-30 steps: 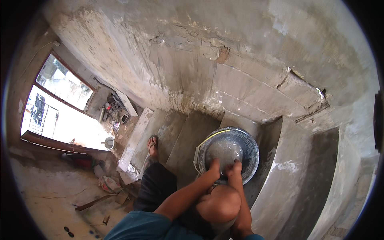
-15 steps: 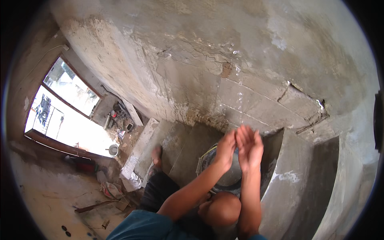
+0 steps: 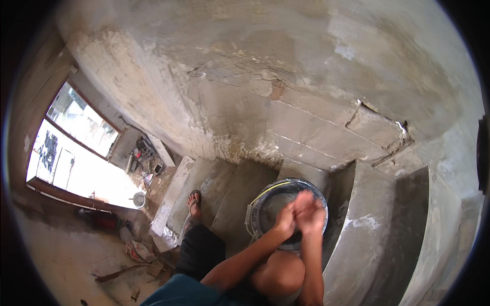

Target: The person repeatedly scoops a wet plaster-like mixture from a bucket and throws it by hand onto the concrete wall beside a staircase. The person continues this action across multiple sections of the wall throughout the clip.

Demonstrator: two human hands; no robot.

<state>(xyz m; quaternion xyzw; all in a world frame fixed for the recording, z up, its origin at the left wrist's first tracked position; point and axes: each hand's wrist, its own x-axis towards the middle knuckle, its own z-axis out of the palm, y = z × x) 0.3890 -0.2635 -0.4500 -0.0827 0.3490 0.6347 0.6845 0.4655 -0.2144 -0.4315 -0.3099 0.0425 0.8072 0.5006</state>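
My left hand [image 3: 286, 219] and my right hand [image 3: 310, 212] are held together, loosely cupped with palms turned up and fingers slightly curled. Motion smears the fingertips, and no water shows in the palms. Both hands hang over a round black bucket [image 3: 259, 203], covering part of its right side. A yellow line runs along the bucket's upper left rim, and greyish liquid [image 3: 273, 206] shows inside. My bent knee [image 3: 282, 273] is just below the hands, between the forearms.
Concrete stair steps [image 3: 365, 224] rise to the right; my foot in a sandal [image 3: 194, 203] rests on a lower step. A damp, partly plastered block wall [image 3: 316, 122] stands ahead. At the left are a bright doorway [image 3: 76, 163], a white pail [image 3: 138, 199] and scattered debris [image 3: 145, 155].
Both hands have come down and back from before the wall to over the bucket. The water droplets flying toward the wall are gone from sight. The bucket is less covered.
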